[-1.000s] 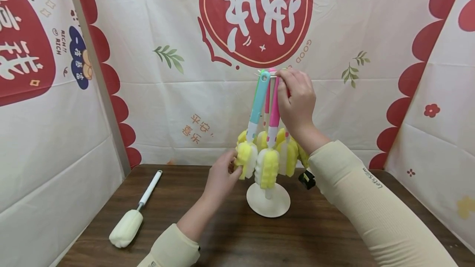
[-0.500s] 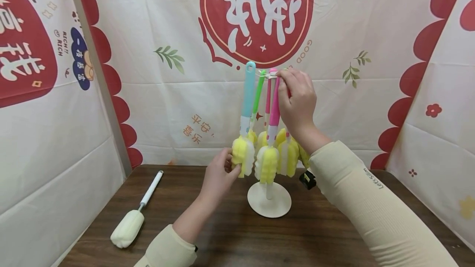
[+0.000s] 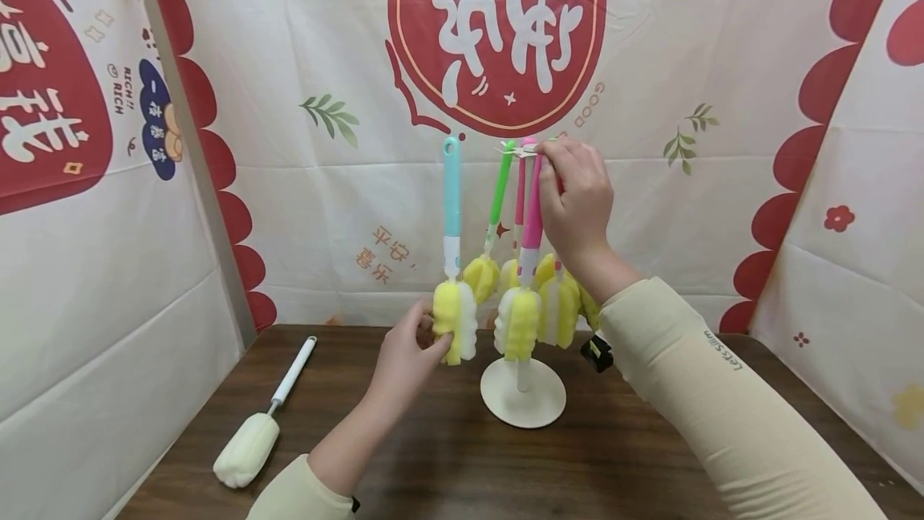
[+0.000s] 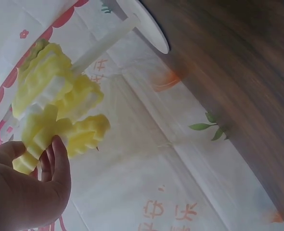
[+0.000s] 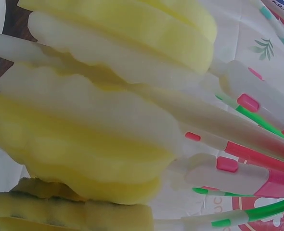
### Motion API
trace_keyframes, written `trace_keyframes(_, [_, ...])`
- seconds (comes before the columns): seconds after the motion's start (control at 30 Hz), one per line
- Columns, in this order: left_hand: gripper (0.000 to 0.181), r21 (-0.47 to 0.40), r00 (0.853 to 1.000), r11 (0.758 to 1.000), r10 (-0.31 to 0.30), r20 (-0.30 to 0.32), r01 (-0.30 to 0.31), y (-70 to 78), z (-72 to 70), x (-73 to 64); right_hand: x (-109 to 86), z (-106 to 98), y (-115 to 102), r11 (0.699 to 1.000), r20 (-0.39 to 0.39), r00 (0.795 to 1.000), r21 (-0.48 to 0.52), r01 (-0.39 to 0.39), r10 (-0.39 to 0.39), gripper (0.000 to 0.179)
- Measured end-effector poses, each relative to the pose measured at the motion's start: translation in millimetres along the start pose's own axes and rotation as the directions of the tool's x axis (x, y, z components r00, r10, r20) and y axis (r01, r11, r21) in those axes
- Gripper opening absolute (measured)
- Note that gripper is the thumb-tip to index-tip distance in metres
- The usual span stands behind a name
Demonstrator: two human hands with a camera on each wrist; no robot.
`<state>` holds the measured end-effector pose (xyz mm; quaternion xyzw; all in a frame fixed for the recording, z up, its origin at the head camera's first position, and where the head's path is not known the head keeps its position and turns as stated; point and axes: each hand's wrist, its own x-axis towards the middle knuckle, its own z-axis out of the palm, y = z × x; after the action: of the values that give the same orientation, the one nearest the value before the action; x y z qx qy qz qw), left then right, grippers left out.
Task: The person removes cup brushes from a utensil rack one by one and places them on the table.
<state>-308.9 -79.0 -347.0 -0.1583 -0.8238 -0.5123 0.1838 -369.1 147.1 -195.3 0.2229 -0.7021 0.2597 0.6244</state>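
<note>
My left hand (image 3: 407,347) pinches the yellow-and-white sponge head of a blue-handled sponge brush (image 3: 451,191). That brush stands upright, handle up, to the left of the rack and apart from its top. In the left wrist view, thumb and fingers grip the brush's yellow sponge (image 4: 41,127). My right hand (image 3: 581,191) holds the top of the white rack, fingers curled at its hooks (image 3: 527,149). From the rack hang several sponge brushes, among them a pink-handled one (image 3: 532,211) in front and a green-handled one (image 3: 501,191) behind. The right wrist view shows their sponges (image 5: 84,110) around the pole.
The rack's round white base (image 3: 523,404) stands on the dark wooden table (image 3: 447,464). A white-handled brush with a cream sponge head (image 3: 248,448) lies at the table's left. A printed cloth (image 3: 289,207) hangs behind the table.
My left hand has drawn the blue-handled brush off the rack and leftward, first slightly up, then down. My right hand stays at the rack's top.
</note>
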Motion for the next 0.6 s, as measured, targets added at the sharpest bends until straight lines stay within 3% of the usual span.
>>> trace_keyframes(0.27, [0.022,0.053,0.999,0.998,-0.031,0.040,0.029,-9.1,-16.1,-14.1,-0.9,2,-1,1.000,0.002,1.000,0.010,-0.006,0.006,0.032])
trace_keyframes(0.6, [0.023,0.164,0.999,0.986,-0.008,0.031,0.003,-20.0,-34.5,-29.4,-0.9,2,-2,0.999,-0.004,0.999,0.028,-0.040,0.040,0.029])
